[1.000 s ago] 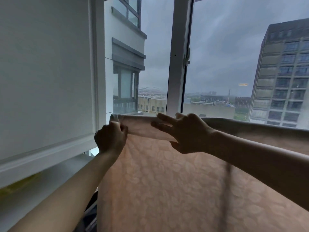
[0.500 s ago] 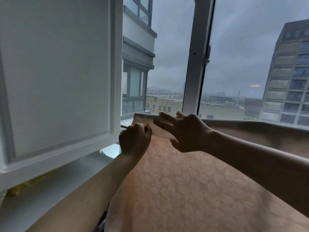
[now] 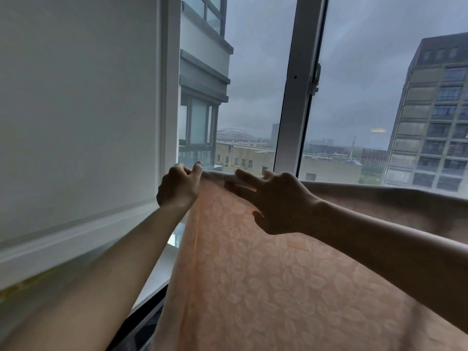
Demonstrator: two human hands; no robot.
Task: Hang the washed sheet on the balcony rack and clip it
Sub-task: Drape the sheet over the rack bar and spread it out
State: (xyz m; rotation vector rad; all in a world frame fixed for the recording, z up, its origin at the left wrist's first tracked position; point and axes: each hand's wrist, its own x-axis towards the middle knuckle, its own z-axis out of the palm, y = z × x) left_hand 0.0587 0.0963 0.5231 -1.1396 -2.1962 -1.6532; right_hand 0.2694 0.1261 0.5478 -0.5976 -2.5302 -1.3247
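Note:
A peach sheet (image 3: 278, 287) with a pale leaf pattern hangs folded over a bar that it hides, its top fold running right across the view. My left hand (image 3: 178, 187) is closed on the sheet's top left corner, thumb up. My right hand (image 3: 273, 201) lies just to the right of it, fingers spread and pressed flat on the fold, thumb below on the front face. No clip is visible.
A white cabinet door or wall panel (image 3: 76, 122) fills the left side, with a white sill (image 3: 162, 269) below it. Behind the sheet stands a white window frame post (image 3: 293, 97) with glass panes; tall buildings lie outside.
My left hand has shifted up to the sheet's top corner, with its thumb now raised. The right hand has stayed spread on the fold. The view has turned somewhat.

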